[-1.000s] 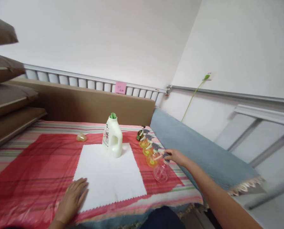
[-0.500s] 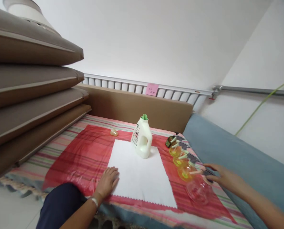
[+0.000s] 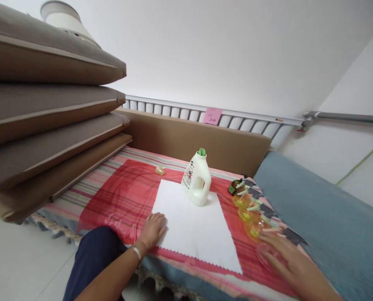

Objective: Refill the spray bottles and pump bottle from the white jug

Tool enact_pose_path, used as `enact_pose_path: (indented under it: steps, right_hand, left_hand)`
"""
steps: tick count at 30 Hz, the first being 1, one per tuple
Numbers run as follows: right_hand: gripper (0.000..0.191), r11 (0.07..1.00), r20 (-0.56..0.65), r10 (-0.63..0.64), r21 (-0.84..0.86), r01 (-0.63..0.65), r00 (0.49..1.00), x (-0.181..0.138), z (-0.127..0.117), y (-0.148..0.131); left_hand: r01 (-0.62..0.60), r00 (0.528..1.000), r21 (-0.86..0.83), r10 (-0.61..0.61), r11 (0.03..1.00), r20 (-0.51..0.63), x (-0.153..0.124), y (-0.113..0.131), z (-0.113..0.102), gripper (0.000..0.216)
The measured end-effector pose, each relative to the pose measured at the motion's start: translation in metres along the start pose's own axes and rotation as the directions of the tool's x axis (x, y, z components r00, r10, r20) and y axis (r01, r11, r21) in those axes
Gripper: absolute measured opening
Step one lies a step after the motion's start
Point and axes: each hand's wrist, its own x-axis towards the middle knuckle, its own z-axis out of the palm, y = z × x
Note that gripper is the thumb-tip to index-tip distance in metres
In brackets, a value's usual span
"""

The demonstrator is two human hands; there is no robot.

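My left hand [image 3: 154, 230] lies flat, fingers spread, on the left edge of a white sheet with zigzag edges [image 3: 201, 234]. A white jug with a green opening and a side handle [image 3: 197, 179] stands upright at the sheet's far end. At the right, my right hand [image 3: 282, 255] reaches over a clear pinkish bottle [image 3: 263, 257], its thumb apart from its stretched fingers. The hand hides much of that bottle; whether it touches it is unclear. Beyond it stand several clear bottles with yellow liquid [image 3: 253, 228] and pale pump heads, and a dark bottle [image 3: 234, 187].
A red translucent sheet [image 3: 117, 190] covers part of the striped cloth [image 3: 92, 182]. A small clear object [image 3: 159, 170] lies near the back. Stacked brown cushions [image 3: 57, 100] rise at left, a blue padded panel [image 3: 299, 192] at right, and a brown board [image 3: 192, 138] behind.
My right hand has come down and nearer, from beside the pinkish bottle's top to over the bottle. My left hand stays on the white sheet. The view has turned slightly left.
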Motion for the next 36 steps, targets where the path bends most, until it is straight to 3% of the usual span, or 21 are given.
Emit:
enact_pose_path:
  steps: [3, 5, 11, 17, 22, 36]
  right_hand:
    - [0.045, 0.994, 0.211, -0.012, 0.106, -0.011, 0.977, -0.017, 0.041, -0.025]
    - [0.044, 0.991, 0.274, -0.005, 0.129, -0.032, 0.962, -0.026, 0.068, -0.037]
    - [0.05, 0.995, 0.237, 0.004, 0.092, -0.026, 0.972, -0.045, 0.129, -0.048]
    - [0.054, 0.993, 0.274, 0.11, -0.067, -0.095, 0.955, -0.07, 0.167, -0.047]
    - [0.054, 0.987, 0.213, 0.117, -0.13, -0.091, 0.97, -0.082, 0.18, -0.05]
    - [0.052, 0.989, 0.175, 0.136, -0.079, -0.124, 0.975, -0.083, 0.175, -0.057]
  left_hand:
    - [0.103, 0.994, 0.057, -0.102, 0.993, -0.033, -0.004, 0.001, 0.004, 0.043]
    - [0.159, 0.987, 0.105, -0.157, 0.982, -0.026, -0.007, -0.001, 0.005, 0.045]
    - [0.151, 0.983, 0.161, -0.165, 0.975, 0.076, -0.012, -0.005, 0.0, 0.048]
    - [0.155, 0.98, 0.177, -0.173, 0.972, 0.095, -0.012, -0.004, 0.0, 0.048]
    - [0.15, 0.982, 0.19, -0.169, 0.97, 0.086, -0.012, -0.004, 0.001, 0.048]
    - [0.116, 0.987, 0.213, -0.136, 0.97, 0.08, -0.013, -0.01, 0.003, 0.048]
